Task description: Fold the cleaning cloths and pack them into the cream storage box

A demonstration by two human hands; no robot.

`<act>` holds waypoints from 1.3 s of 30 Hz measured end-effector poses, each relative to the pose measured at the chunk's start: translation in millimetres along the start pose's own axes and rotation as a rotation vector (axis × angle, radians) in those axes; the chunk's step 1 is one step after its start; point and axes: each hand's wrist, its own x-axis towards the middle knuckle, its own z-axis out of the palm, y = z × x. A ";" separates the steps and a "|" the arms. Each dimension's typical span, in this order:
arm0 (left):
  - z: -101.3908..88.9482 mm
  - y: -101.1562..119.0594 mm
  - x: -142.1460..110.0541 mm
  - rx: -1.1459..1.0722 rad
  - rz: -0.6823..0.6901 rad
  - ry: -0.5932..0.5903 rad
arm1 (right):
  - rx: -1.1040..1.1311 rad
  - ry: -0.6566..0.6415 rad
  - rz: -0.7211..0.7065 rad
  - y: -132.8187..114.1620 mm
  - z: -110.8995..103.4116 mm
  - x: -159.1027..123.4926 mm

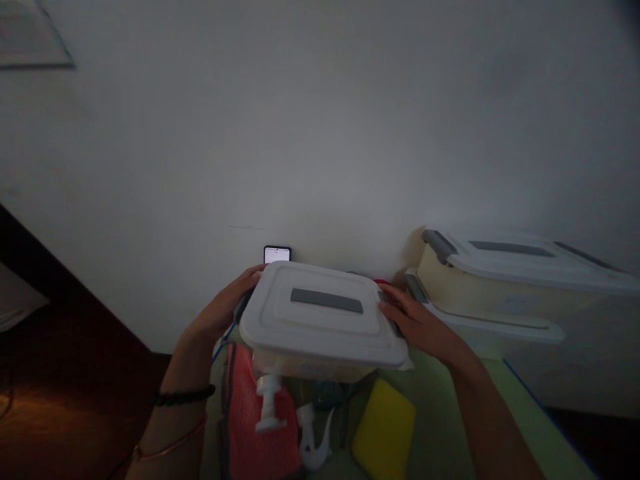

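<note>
Lidded storage box is gripped at its ends by left hand and right hand, apparently held above a red cloth and yellow sponge.

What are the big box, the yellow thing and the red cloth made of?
The box's lid looks like smooth white plastic, maybe matte, with moulded ridges. The yellow thing could be sponge or foam: it's a thick-looking, dull slab, but the picture is too dark to be sure. The red cloth seems fuzzy and soft, perhaps cotton towelling.
</note>
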 end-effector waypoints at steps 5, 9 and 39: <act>2.0 0.4 0.9 -0.042 -0.070 0.063 | -0.016 0.013 0.003 -2.5 0.8 -1.3; 3.5 5.6 -0.3 -0.053 -0.106 -0.008 | -0.013 0.036 0.011 -7.2 -3.3 -3.3; 12.4 17.7 -9.5 -0.066 -0.126 -0.015 | 0.089 0.187 0.062 -31.4 -21.3 -20.7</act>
